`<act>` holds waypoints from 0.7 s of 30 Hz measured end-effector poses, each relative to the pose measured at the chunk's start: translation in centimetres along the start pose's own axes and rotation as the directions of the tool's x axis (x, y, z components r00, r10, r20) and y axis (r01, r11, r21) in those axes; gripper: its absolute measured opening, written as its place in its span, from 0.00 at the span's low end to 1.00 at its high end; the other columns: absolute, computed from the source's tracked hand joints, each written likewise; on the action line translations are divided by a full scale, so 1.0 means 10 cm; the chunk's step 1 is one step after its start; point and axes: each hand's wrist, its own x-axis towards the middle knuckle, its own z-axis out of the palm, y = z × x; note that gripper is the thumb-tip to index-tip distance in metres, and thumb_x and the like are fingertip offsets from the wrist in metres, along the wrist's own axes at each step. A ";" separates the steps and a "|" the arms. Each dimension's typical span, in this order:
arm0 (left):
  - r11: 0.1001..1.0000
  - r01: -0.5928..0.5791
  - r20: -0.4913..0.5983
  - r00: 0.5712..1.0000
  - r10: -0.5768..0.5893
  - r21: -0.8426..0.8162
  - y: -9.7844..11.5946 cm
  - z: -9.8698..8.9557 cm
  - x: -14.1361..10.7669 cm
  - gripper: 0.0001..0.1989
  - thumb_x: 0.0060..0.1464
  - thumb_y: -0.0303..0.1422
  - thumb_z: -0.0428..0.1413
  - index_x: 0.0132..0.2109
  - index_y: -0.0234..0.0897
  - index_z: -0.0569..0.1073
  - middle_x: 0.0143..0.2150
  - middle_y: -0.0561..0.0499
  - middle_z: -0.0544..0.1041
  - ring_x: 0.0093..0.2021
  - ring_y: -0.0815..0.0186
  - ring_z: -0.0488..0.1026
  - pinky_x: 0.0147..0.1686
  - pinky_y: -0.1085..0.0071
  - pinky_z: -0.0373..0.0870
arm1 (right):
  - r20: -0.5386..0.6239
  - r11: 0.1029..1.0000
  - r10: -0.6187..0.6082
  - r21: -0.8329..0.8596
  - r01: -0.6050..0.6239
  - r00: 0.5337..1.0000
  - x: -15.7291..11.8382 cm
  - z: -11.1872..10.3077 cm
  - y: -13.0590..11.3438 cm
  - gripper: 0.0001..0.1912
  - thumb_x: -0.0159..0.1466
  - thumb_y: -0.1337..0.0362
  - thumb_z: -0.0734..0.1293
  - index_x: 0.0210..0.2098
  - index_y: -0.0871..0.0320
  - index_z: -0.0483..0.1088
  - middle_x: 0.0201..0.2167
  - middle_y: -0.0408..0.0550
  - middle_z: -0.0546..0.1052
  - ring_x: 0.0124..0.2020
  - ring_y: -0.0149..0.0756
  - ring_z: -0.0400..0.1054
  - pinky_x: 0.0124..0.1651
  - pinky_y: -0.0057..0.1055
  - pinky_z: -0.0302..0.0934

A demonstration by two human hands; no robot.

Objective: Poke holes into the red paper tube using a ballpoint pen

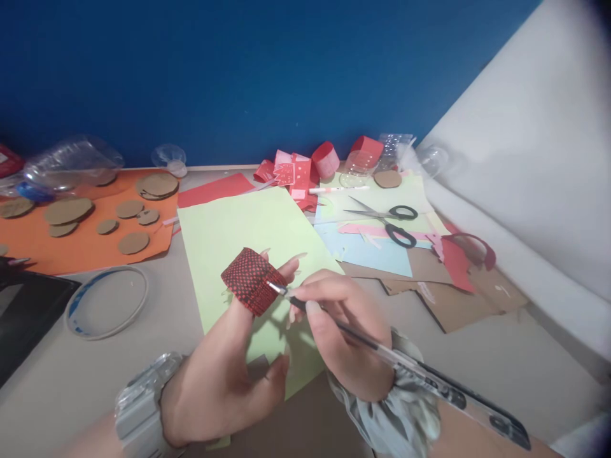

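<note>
A red paper ring point(247, 280) with black checks and lines sits around several fingers of my left hand point(224, 375). Those fingers pass through the band, and the thumb is stretched apart from them. My right hand point(351, 324) grips a clear-barrelled pen point(420, 372) near its point. The pen's tip touches, or almost touches, the ring's patterned face. Beneath both hands lies a pale green sheet of paper point(229, 222). The inside of the ring is hidden.
Scissors point(386, 219) lie on paper scraps at right, beside cardboard pieces point(496, 292). Red paper rings point(326, 160) and clear plastic pieces stand along the blue wall. Several cardboard discs point(69, 211) rest on orange paper point(107, 245). A tape ring point(105, 334) lies left.
</note>
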 end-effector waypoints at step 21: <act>1.000 -0.001 -0.014 1.000 0.001 0.007 -0.05 0.03 -0.01 0.51 0.54 0.25 0.59 0.78 0.49 0.45 0.81 0.47 0.46 0.79 0.38 0.37 0.75 0.34 0.40 | 0.021 1.000 -0.021 0.007 0.021 1.000 -0.04 0.00 0.03 0.14 0.64 0.76 0.66 0.44 0.54 0.74 0.32 0.45 0.78 0.31 0.34 0.76 0.33 0.30 0.71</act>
